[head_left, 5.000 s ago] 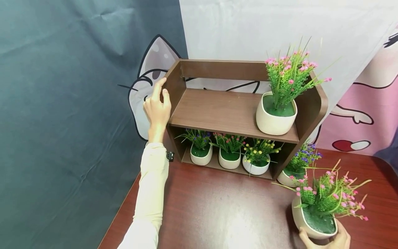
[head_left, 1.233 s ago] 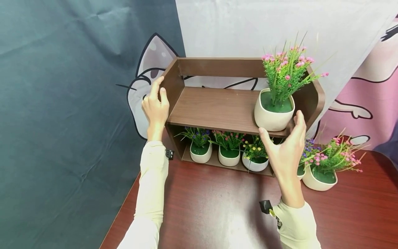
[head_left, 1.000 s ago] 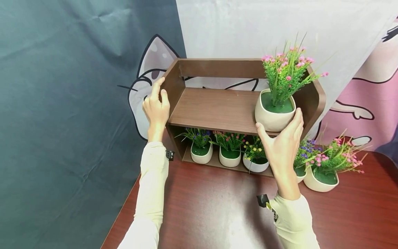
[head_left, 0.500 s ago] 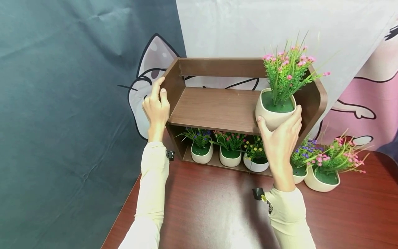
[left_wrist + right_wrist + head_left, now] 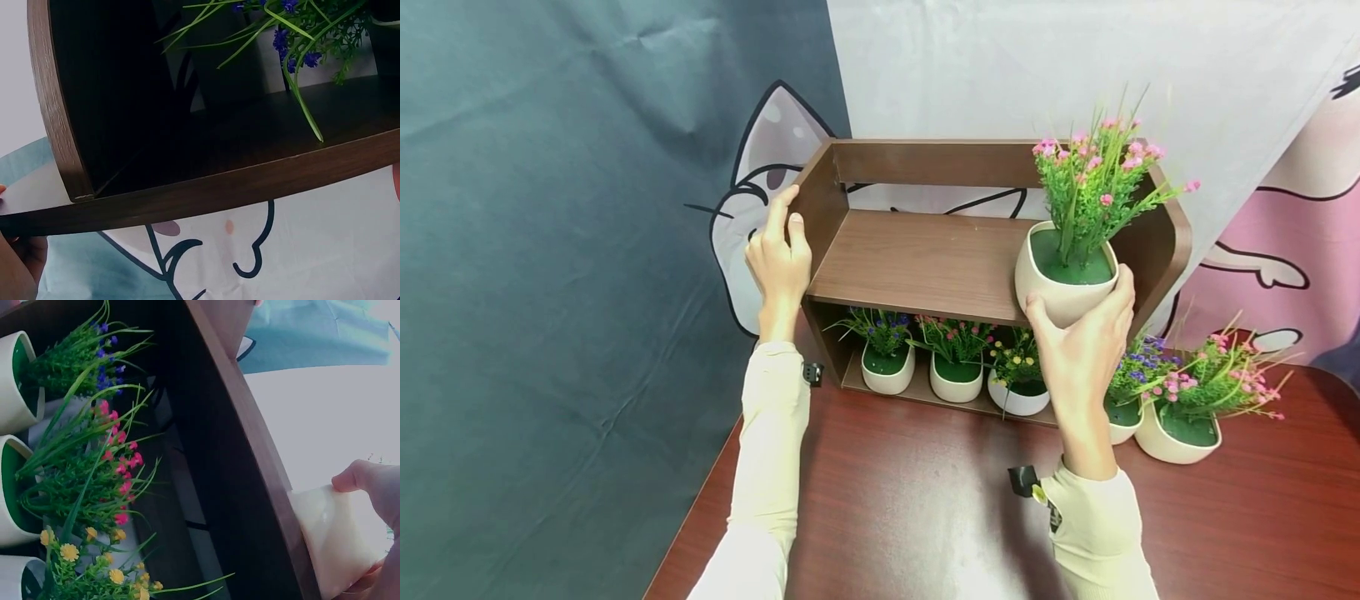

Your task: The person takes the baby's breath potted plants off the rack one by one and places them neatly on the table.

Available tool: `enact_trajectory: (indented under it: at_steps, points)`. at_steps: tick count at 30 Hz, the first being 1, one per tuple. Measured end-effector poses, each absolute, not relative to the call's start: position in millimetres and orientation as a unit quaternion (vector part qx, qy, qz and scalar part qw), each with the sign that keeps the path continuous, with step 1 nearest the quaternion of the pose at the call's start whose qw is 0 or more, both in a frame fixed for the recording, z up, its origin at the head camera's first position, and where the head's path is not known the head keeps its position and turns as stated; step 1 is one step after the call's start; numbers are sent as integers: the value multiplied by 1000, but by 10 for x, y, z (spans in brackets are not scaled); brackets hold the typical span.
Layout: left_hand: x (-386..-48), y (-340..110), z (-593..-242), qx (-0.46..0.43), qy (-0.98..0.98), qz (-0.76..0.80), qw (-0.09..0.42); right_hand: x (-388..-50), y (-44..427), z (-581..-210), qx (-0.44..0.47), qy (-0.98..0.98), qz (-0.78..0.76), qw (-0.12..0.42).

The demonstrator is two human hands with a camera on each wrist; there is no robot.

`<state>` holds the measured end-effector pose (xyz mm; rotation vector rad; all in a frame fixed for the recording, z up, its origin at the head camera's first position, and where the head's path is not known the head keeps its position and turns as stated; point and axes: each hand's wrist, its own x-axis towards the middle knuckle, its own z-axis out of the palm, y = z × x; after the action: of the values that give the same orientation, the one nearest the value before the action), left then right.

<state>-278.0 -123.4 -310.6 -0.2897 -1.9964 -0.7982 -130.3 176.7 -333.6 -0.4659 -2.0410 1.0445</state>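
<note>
In the head view my right hand [image 5: 1086, 354] grips a cream flower pot [image 5: 1060, 298] at the right end of the upper shelf. Its thumb lies on the front and its fingers reach round the right side. Green grass and pink flowers rise from this pot. The right wrist view shows the pot's side [image 5: 337, 528] at the shelf's edge, held between thumb and fingers. My left hand [image 5: 780, 258] grips the left side panel of the brown two-tier shelf [image 5: 917, 258]. The left wrist view shows only part of that hand [image 5: 22, 269], straddling the board.
Three smaller pots stand on the lower tier, with blue flowers [image 5: 886, 379], red flowers [image 5: 955, 387] and yellow flowers [image 5: 1018, 400]. Right of the shelf, a blue-flowered pot [image 5: 1122, 425] and a larger pink-flowered pot [image 5: 1176, 442] stand on the red-brown table [image 5: 910, 483].
My right hand set the other pink-flowered pot down beside the shelf, rose to the upper pot and took hold of it. That pot has shifted slightly toward me. My left hand stayed put.
</note>
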Motion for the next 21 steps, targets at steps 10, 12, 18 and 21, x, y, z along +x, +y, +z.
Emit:
enact_trajectory:
  at_steps: [10, 12, 18, 21]
  points:
    - [-2774, -1254, -3106, -112, -812, -324, 472, -981, 1724, -3367, -141, -792, 416, 423]
    - [-2777, -1260, -3103, -112, -812, -323, 473, -922, 1724, -3399, -130, -785, 420, 437]
    - [-2778, -1248, -3115, -109, -812, -325, 472, -733, 1754, -3534, -109, -768, 427, 465]
    - [-2791, -1230, -3115, -108, -814, -327, 467, -615, 1765, -3603, -124, -759, 429, 474]
